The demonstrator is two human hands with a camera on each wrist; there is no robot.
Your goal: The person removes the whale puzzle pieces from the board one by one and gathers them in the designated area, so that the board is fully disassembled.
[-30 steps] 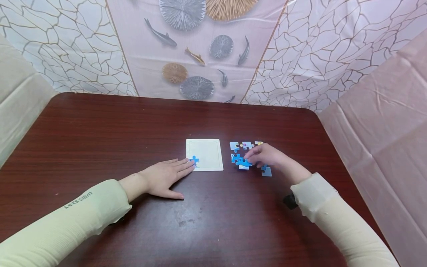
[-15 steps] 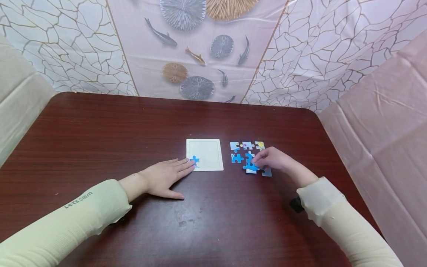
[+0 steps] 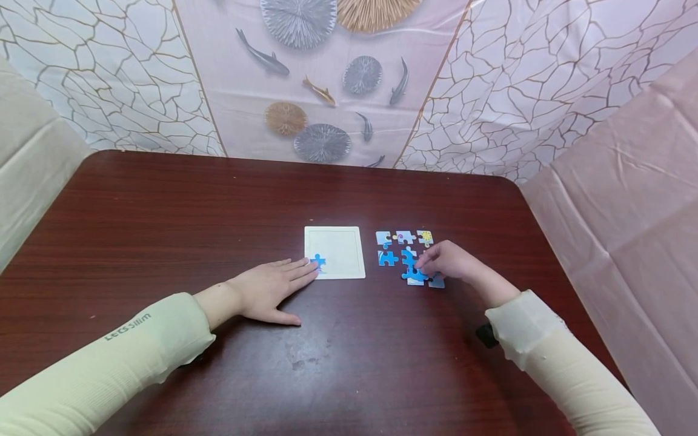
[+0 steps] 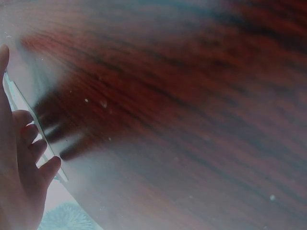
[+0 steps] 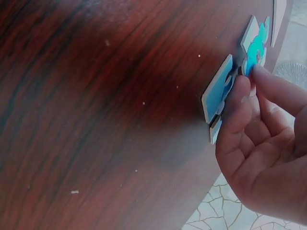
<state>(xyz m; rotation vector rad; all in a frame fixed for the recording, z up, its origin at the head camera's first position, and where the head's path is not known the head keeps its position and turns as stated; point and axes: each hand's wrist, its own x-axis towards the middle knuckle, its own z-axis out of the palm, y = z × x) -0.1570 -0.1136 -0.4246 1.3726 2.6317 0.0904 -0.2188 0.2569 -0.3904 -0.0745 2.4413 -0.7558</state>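
Note:
My left hand (image 3: pixel 272 289) lies flat with straight fingers, its fingertips on the lower left corner of a white square puzzle tray (image 3: pixel 343 248). Just beyond those fingertips a blue puzzle piece (image 3: pixel 319 260) sits in the tray's lower left. To the right of the tray, my right hand (image 3: pixel 449 263) pinches a blue puzzle piece (image 5: pixel 253 52) between thumb and fingers. That held piece is over the loose ones, partly covering a blue-and-white piece (image 3: pixel 415 282). A blue corner piece (image 5: pixel 219 91) lies on the table close to the right fingertips.
Several loose pieces lie in rough rows right of the tray, among them a sun piece (image 3: pixel 425 237), a pink-marked piece (image 3: pixel 405 237) and a blue piece (image 3: pixel 388 258). The dark wooden table (image 3: pixel 349 357) ends at a patterned cloth (image 3: pixel 327 79) behind.
My right hand has moved right and slightly nearer with the pinched piece, uncovering the sun piece and middle pieces. The blue-and-white piece beneath has shifted right. My left hand stays put.

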